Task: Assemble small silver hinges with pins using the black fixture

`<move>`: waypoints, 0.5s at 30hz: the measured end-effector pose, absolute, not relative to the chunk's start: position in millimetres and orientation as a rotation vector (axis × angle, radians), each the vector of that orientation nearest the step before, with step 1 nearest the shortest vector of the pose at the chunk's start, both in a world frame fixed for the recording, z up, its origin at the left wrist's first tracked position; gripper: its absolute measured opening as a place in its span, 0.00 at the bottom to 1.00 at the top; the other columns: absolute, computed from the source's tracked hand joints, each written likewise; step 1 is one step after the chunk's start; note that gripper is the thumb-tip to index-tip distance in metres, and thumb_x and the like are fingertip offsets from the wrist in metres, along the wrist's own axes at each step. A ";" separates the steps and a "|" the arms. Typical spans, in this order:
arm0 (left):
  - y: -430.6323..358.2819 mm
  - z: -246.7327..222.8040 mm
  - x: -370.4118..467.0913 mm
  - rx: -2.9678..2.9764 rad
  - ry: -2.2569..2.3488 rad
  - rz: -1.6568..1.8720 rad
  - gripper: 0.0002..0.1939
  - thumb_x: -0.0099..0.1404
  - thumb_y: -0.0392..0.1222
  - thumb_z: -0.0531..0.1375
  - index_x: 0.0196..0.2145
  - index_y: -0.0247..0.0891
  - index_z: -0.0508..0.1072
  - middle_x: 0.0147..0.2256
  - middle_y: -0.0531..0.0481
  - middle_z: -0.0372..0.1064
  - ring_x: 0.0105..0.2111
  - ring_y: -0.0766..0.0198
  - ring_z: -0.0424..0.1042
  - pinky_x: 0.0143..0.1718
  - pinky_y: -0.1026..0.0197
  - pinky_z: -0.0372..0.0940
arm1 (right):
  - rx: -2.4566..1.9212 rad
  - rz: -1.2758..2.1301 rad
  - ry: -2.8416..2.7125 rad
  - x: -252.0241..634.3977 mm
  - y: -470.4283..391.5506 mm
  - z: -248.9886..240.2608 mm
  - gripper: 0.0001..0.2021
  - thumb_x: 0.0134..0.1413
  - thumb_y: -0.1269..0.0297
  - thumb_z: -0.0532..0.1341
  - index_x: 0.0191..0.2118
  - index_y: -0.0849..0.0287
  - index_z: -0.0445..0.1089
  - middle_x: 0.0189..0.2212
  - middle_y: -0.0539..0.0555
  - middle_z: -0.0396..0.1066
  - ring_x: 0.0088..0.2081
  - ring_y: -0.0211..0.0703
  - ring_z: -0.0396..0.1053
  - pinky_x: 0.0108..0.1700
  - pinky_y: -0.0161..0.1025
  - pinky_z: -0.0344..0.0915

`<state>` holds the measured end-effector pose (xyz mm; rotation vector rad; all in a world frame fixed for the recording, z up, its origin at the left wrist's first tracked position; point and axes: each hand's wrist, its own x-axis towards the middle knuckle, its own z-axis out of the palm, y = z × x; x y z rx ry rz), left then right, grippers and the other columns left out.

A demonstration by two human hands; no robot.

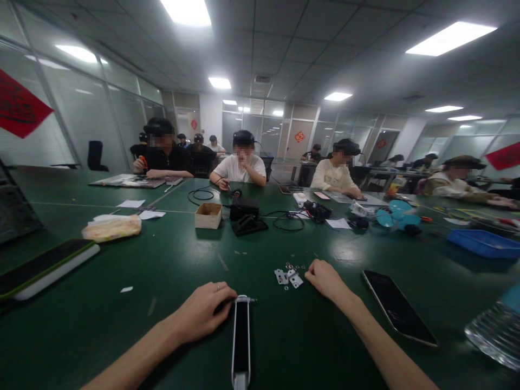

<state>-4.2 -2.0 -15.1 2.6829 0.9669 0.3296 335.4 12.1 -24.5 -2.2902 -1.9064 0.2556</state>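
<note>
My left hand [208, 309] is closed, its thumb and fingertips at the top end of a long, narrow device with a black face and pale edges [241, 344]. Across that end lies a thin metal rod [249, 299], which looks pinched at its left side. My right hand [324, 279] rests on the table with fingers curled down; whatever is under the fingertips is hidden. Just left of it lie small white metal plates with holes [295, 278], and several tiny rings or nuts [289, 266] are scattered beside them.
A phone [400, 309] lies right of my right forearm, with a clear plastic bottle [498, 330] beyond. An open box [208, 216], black stand [248, 225], blue fan blades [398, 215] and blue tray [483, 244] stand farther back. Several people sit across the green table [162, 265].
</note>
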 end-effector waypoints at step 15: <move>-3.8 -9.7 -3.3 2.648 0.989 0.294 0.13 0.67 0.36 0.50 0.45 0.39 0.70 0.40 0.47 0.70 0.38 0.60 0.69 0.38 0.60 0.63 | -2.192 0.350 -1.886 336.1 12.3 -25.7 0.12 0.55 0.73 0.56 0.45 0.64 0.67 0.37 0.56 0.74 0.39 0.40 0.71 0.37 0.31 0.59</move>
